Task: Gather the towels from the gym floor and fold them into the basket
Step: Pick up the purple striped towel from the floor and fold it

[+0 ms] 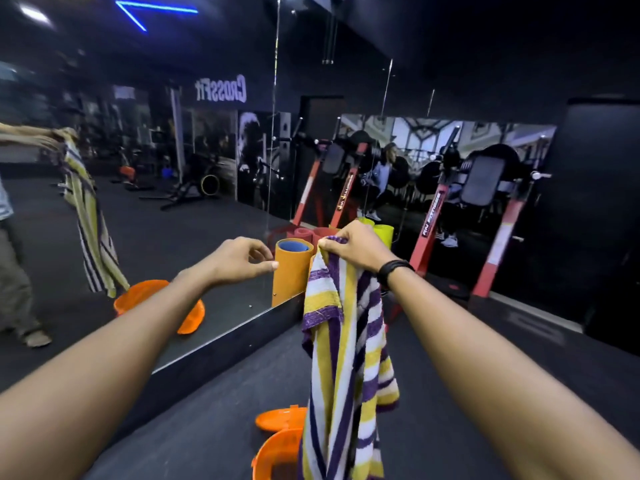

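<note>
A purple, yellow and white striped towel (pixel 346 368) hangs straight down from my right hand (pixel 353 245), which pinches its top corner at chest height. My left hand (pixel 242 259) is a short way to the left of that corner, fingers curled loosely and apart, holding nothing. Below the towel, on the dark floor, stands the orange basket (pixel 277 455), with its orange lid (pixel 280 419) lying flat just behind it. The towel's lower end hides the basket's right side.
A wall mirror (pixel 138 220) on the left reflects me, the towel and the basket. Rolled mats (pixel 292 271), orange, red and yellow-green, stand upright at the mirror's end. Red-framed gym machines (pixel 498 216) line the back wall. Dark floor stretches to the right.
</note>
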A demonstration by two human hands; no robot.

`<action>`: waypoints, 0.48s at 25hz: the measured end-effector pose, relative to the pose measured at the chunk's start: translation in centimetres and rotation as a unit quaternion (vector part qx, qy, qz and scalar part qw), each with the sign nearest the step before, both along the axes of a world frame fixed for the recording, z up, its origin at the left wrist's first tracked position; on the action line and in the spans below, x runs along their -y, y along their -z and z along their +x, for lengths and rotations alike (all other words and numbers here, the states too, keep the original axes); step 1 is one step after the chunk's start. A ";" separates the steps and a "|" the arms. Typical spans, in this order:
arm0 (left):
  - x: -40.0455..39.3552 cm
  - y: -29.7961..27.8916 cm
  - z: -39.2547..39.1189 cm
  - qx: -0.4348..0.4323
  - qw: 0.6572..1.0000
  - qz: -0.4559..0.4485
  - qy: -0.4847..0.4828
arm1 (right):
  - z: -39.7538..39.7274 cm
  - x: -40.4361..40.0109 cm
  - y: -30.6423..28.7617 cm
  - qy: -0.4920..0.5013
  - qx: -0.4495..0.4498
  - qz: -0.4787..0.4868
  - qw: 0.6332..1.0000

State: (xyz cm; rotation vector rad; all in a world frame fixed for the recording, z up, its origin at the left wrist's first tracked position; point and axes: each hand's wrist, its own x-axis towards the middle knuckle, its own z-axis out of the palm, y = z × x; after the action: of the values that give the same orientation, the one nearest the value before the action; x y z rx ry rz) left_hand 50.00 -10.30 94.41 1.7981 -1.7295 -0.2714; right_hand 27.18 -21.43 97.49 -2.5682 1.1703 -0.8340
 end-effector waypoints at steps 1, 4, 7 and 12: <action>1.6 0.1 -0.9 -0.010 1.000 -0.001 0.012 | -0.3 1.5 0.3 -0.002 -0.001 0.002 1.000; 6.4 0.6 -3.4 -0.042 0.998 0.000 0.035 | -0.4 5.9 1.1 -0.022 -0.006 0.016 1.000; 12.0 0.9 -5.0 -0.071 0.996 -0.003 0.061 | 0.1 9.8 0.6 -0.070 -0.026 0.039 0.996; 21.1 -1.1 -5.9 -0.088 0.990 -0.027 0.107 | -0.5 16.2 -2.3 -0.118 -0.021 0.101 0.988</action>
State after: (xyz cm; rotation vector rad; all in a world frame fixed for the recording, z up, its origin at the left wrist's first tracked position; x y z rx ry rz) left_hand 44.13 -31.45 95.50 1.5030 -1.7856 -0.4553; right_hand 26.70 -37.64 99.76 -2.5022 0.8860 -0.5801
